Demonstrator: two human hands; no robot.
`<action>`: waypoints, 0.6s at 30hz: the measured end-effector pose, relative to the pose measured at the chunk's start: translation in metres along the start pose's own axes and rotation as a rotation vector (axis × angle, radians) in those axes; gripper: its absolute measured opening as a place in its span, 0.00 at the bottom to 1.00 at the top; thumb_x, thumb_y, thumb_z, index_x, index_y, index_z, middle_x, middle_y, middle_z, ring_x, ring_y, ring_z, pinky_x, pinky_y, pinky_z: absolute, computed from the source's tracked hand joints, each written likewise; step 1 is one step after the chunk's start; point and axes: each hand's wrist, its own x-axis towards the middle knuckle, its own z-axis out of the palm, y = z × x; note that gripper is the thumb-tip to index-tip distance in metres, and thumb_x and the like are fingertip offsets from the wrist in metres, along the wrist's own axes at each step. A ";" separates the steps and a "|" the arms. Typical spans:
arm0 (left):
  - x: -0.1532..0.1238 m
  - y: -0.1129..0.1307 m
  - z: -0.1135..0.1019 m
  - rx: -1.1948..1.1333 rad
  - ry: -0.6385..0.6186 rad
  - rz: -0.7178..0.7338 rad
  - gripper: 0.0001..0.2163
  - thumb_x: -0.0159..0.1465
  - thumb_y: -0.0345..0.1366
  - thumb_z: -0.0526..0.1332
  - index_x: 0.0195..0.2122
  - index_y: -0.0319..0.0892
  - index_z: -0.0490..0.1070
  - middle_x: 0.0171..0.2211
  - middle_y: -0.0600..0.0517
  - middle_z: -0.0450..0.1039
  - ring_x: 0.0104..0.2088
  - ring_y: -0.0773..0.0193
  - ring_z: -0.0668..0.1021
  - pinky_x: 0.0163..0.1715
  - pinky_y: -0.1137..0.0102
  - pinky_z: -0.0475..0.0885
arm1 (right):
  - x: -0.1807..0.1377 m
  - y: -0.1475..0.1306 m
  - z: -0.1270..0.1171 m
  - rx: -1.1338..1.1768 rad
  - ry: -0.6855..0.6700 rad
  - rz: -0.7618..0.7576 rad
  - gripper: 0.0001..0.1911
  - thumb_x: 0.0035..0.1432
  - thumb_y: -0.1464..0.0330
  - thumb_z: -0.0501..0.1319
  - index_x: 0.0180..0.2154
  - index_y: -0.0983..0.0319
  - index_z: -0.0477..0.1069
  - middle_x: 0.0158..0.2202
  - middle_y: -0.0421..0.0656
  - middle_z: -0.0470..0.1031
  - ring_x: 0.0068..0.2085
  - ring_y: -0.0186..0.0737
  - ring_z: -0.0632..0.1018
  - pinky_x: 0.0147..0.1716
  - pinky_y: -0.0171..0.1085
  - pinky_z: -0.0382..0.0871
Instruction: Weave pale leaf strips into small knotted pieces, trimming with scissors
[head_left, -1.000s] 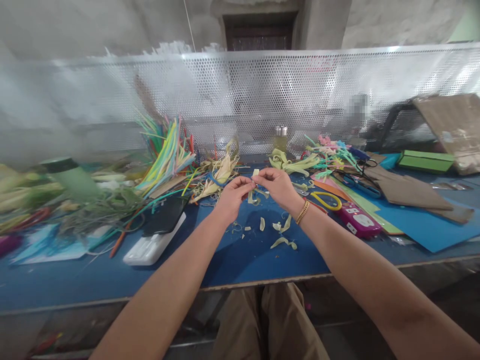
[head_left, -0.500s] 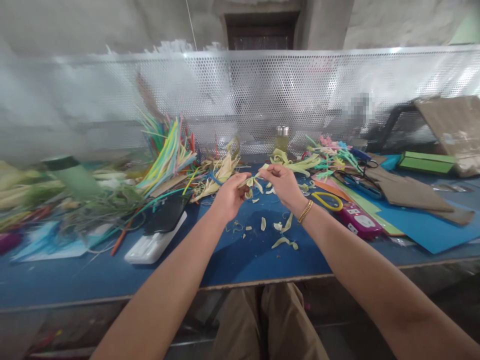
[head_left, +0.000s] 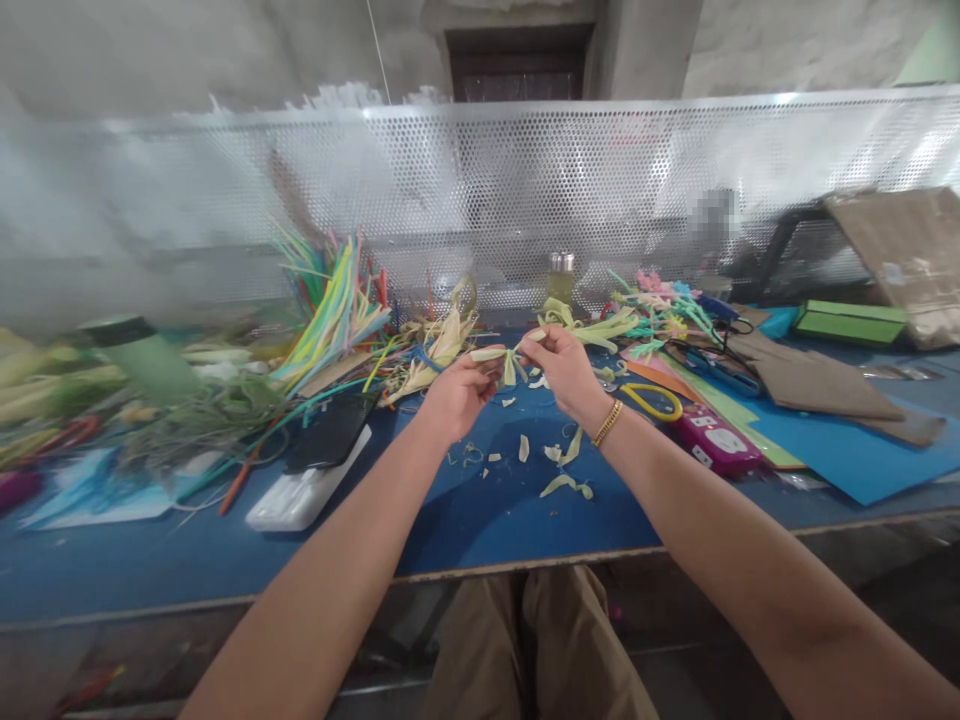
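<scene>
No word, brand or number can be read anywhere in this view. The flat pink plastic device (head_left: 716, 440) lying on the blue-topped bench (head_left: 480, 520) carries small white patches that may be labels or buttons, but they are too small and blurred to read

The left hand (head_left: 456, 392) and the right hand (head_left: 568, 372) pinch a pale yellow strip (head_left: 487, 353) between them, above the blue tabletop (head_left: 465, 520). Small cut bits (head_left: 564, 485) lie on it just below the hands.
</scene>
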 end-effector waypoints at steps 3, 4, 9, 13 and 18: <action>-0.001 0.002 0.002 0.024 -0.010 -0.007 0.15 0.49 0.30 0.65 0.39 0.45 0.77 0.41 0.49 0.78 0.39 0.61 0.78 0.34 0.69 0.71 | -0.001 0.000 0.001 0.012 -0.005 0.023 0.09 0.52 0.64 0.63 0.30 0.59 0.64 0.28 0.38 0.70 0.30 0.34 0.74 0.36 0.37 0.71; -0.002 0.002 0.003 0.028 0.010 -0.011 0.13 0.50 0.32 0.67 0.38 0.44 0.77 0.39 0.49 0.79 0.37 0.61 0.77 0.33 0.69 0.70 | -0.001 0.000 0.001 0.019 -0.009 0.025 0.09 0.52 0.64 0.63 0.30 0.60 0.64 0.28 0.38 0.70 0.30 0.34 0.75 0.36 0.37 0.71; -0.002 0.001 0.003 0.017 0.106 -0.009 0.11 0.49 0.39 0.72 0.33 0.43 0.78 0.33 0.50 0.77 0.34 0.63 0.76 0.30 0.70 0.68 | -0.004 -0.001 0.001 -0.021 -0.132 0.088 0.10 0.50 0.64 0.66 0.31 0.61 0.67 0.27 0.38 0.71 0.31 0.35 0.75 0.36 0.37 0.71; -0.001 -0.001 -0.002 0.174 0.112 0.013 0.12 0.49 0.43 0.72 0.31 0.43 0.77 0.34 0.50 0.78 0.34 0.61 0.76 0.29 0.69 0.67 | -0.004 -0.002 -0.003 -0.178 -0.124 0.055 0.15 0.54 0.60 0.64 0.42 0.61 0.73 0.37 0.43 0.76 0.39 0.37 0.76 0.41 0.38 0.70; -0.004 -0.003 -0.004 0.428 -0.070 0.033 0.12 0.48 0.43 0.71 0.29 0.42 0.77 0.29 0.52 0.78 0.33 0.62 0.76 0.36 0.67 0.68 | -0.005 -0.001 -0.004 -0.420 -0.267 -0.170 0.09 0.53 0.62 0.66 0.37 0.58 0.79 0.41 0.44 0.79 0.44 0.40 0.76 0.47 0.42 0.68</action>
